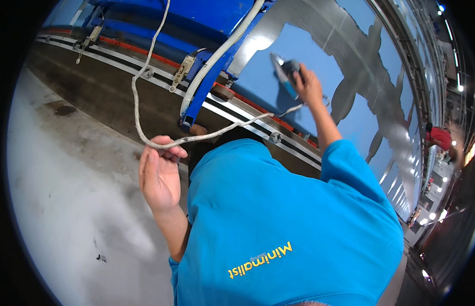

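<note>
An iron (285, 80) with a dark handle and a pointed, silvery and blue base sits on light blue fabric (293, 46). My right hand (310, 87) is closed around its handle. A whitish cord (217, 133) leads from the iron's side, sags across the table's edge and loops up past the blue machine. My left hand (162, 178) has this cord between its thumb and curled fingers, off the table's edge and above the floor. The fabric lies in irregular pieces on a shiny grey table surface (332, 38).
A blue machine frame (191, 18) with a ribbed white hose (222, 48) and a hanging switch box (184, 71) stands at the upper left. Metal rails (232, 113) run along the table's edge. A person in red (440, 137) is far off at the right.
</note>
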`<state>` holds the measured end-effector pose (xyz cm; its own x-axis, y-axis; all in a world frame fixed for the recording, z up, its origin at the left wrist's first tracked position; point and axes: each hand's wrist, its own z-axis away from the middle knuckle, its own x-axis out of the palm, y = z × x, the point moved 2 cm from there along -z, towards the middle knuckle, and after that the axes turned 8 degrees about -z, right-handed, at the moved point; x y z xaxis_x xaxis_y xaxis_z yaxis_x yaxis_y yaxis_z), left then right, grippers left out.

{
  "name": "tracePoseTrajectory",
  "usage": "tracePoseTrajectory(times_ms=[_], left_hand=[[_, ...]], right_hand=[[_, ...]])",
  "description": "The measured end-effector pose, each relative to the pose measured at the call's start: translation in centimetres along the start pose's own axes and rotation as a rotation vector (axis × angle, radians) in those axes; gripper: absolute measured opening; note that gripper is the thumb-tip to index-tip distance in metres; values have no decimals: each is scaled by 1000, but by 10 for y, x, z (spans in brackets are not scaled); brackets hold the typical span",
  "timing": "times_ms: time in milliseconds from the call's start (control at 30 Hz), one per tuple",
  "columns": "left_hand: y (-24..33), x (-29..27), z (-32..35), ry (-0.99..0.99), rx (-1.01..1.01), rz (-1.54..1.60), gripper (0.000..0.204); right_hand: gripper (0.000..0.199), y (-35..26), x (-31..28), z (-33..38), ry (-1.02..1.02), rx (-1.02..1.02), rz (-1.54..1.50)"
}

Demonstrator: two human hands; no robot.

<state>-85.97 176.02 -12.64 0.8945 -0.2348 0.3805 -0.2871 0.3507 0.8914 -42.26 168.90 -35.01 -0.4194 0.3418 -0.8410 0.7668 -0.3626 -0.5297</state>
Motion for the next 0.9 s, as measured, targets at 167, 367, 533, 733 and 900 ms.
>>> tracePoseTrajectory(times_ms=[167,367,533,733,900], left_hand=[[23,-41,-23,-80,-7,-18,36],[31,-70,-38,-120,-37,-11,35],[27,-77,-55,-114,-48,31,34],[43,-57,-62,-35,-39,-57,35],[38,-30,-70,9,-69,-135,37]], right_hand=[[40,-60,-9,66,-217,2,-217],[40,-79,-13,40,-108,58,-249],[40,-89,-11,-18,-61,54,-222],[41,-67,10,-117,-20,37,-219],[44,-45,30,-204,-57,-18,-102]])
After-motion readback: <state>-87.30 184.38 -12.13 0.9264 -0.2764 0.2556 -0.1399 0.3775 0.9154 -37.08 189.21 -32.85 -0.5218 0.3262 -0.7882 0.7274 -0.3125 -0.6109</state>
